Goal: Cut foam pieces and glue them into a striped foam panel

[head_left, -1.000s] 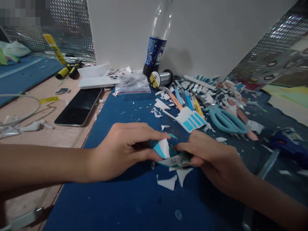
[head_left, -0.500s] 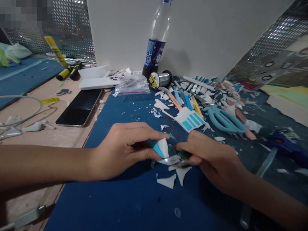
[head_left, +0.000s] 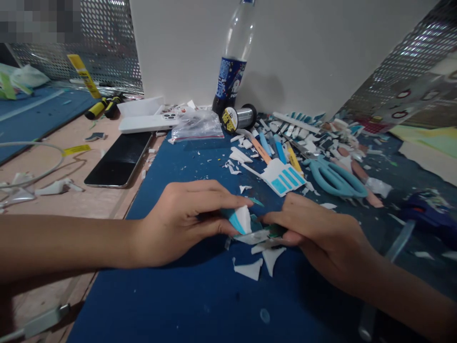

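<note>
Between the thumb and fingertips of my left hand [head_left: 193, 221] is a small blue-and-white foam piece [head_left: 243, 219], its white cut face turned to the right. My right hand [head_left: 314, 228] is closed around a craft knife, whose grey blade [head_left: 253, 237] points left and lies at the lower edge of the foam piece. Most of the knife's dark green handle is hidden by the fingers. White foam scraps [head_left: 249, 270] lie on the blue mat [head_left: 171, 300] just below the hands. Beyond them rests a white piece with blue stripes [head_left: 283, 177].
Light-blue scissors [head_left: 337, 177] and a heap of foam offcuts [head_left: 307, 136] lie at the back right. A dark-blue glue gun [head_left: 428, 214] is at the right. A bottle [head_left: 232, 71] and a wire spool [head_left: 239, 118] stand behind. At the left lies a phone [head_left: 119, 159].
Both hands keep almost the same place and grip. The right hand and knife have shifted very slightly; the whole view has slid a little to the right.
</note>
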Demonstrator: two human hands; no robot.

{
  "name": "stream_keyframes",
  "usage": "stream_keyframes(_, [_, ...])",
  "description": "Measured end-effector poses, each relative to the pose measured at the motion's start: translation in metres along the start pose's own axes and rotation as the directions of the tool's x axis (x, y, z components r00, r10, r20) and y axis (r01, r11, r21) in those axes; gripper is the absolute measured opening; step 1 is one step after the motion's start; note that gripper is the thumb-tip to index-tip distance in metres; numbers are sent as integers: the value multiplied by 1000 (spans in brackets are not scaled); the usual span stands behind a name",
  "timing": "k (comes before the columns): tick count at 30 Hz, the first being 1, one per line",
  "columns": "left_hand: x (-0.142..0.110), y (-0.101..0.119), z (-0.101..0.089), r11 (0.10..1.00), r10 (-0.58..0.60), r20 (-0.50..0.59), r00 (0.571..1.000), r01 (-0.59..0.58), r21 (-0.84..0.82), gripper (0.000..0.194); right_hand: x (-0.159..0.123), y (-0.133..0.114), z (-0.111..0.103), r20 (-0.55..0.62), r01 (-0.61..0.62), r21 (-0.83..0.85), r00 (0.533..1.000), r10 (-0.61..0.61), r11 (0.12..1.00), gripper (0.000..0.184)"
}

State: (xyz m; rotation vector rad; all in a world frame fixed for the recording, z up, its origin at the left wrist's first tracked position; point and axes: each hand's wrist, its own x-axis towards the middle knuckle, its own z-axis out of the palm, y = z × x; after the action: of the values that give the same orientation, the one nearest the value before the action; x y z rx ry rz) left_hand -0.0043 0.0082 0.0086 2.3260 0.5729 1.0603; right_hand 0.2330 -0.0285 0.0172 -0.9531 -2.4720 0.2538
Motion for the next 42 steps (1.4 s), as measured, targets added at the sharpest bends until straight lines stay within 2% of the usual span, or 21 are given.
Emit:
stream_keyframes(4, [0,0,0,1000,-2,-6,1000,2,-4,22,1,0,-3,11,0,-13,1000,0,1000,24])
stream_keyframes(14, [-3,-2,2,999,16,18,1000,-16,-42,23,0,-2,-1,61,-4,-115,998,11,993,37])
stream_keyframes(25, [-4,1,2,999,19,21,1000,-19,-31,25,0,-6,2,34,5,-139,999,0,990,36])
stream_keyframes(37, [-3,1,0,996,67,27,997,-65,-55,22,1,4,-2,50,53,-29,997,-51,998,34])
stream_keyframes(42, [-4,0,3,995,66,11,998,-65,-74,21,1,3,-2,54,37,-48,998,-35,998,35])
